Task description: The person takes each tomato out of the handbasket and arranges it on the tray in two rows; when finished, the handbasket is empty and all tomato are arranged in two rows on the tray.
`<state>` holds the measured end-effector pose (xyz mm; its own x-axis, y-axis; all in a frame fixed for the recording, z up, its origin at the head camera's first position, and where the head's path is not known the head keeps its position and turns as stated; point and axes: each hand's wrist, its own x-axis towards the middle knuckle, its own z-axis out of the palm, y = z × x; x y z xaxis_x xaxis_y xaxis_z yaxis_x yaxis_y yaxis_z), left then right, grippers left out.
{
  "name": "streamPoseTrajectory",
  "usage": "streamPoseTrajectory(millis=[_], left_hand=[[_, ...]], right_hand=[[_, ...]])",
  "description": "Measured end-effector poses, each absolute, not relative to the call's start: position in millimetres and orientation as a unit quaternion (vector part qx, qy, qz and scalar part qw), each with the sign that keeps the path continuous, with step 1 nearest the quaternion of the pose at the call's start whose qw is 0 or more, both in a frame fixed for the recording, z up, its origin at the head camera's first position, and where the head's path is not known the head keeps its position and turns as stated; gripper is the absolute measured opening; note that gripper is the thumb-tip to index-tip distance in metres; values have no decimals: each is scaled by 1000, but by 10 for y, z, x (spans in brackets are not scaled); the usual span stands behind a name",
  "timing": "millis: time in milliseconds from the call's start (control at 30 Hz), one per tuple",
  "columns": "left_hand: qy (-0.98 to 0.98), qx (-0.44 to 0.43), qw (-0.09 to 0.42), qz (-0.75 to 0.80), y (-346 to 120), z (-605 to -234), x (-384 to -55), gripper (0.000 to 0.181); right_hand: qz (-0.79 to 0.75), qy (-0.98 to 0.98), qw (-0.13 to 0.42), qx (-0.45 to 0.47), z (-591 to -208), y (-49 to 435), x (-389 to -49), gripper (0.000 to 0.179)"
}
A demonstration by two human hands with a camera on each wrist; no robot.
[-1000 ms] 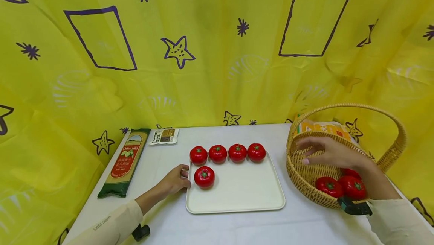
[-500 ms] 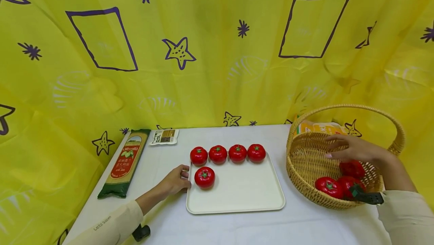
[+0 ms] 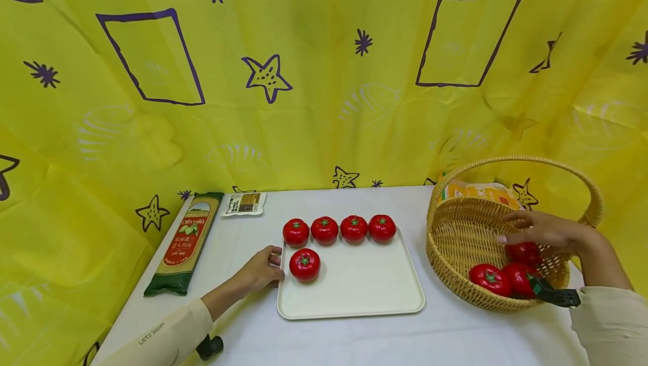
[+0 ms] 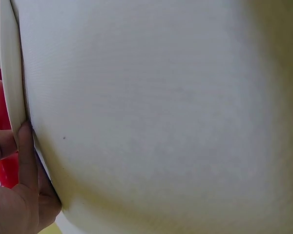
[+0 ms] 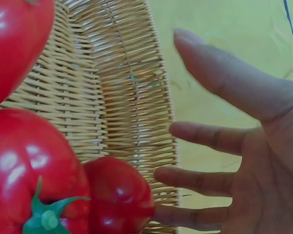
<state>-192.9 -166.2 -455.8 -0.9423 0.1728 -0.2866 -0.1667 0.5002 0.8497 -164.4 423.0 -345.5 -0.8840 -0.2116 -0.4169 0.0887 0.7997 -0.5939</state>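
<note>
My left hand (image 3: 262,270) is at the left edge of a cream tray (image 3: 354,301), its fingers pinching the rim, as the left wrist view shows. Five-lobed rows aside, several red tomatoes stand on that tray: a back row including a corner tomato (image 3: 296,232), plus a single tomato (image 3: 305,265) in front. Inside the wicker basket (image 3: 455,253), my right hand (image 3: 549,231) hovers with fingers spread and nothing in its grasp. Beneath it lies a tomato (image 3: 522,253), beside a front tomato (image 3: 490,280) and a middle tomato (image 3: 518,279). In the right wrist view the fingertips come close to a tomato (image 5: 119,195).
A long pasta packet (image 3: 186,242) lies at the left, with a small white packet (image 3: 245,204) near the back edge. An orange bag (image 3: 486,190) stands behind the basket, whose tall handle (image 3: 526,158) arches above it. A yellow patterned curtain (image 3: 314,147) closes off the back.
My right hand has moved rightward and down within the basket, over the rear tomato. The left hand and the tray stay where they were.
</note>
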Motion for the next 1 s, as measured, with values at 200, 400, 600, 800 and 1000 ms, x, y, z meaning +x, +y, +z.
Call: streamPoseTrajectory(millis=[200, 400, 600, 800, 1000], left_hand=[[850, 1, 168, 500, -1670, -4553, -1922, 63], [849, 5, 165, 502, -1670, -4549, -1923, 62], [852, 6, 166, 496, -1663, -4548, -1924, 63], [852, 5, 167, 496, -1656, -4537, -1913, 63], [855, 2, 170, 490, -1652, -4529, -1914, 64]], right_hand=[[-359, 898, 253, -18, -3523, 4229, -1678, 84], [-376, 891, 254, -18, -3583, 4186, -1753, 83], [-351, 902, 249, -38, -3588, 4151, -1849, 80], [-347, 901, 258, -38, -3574, 4153, -1899, 76], [-346, 898, 269, -36, -3580, 4176, -1913, 72]])
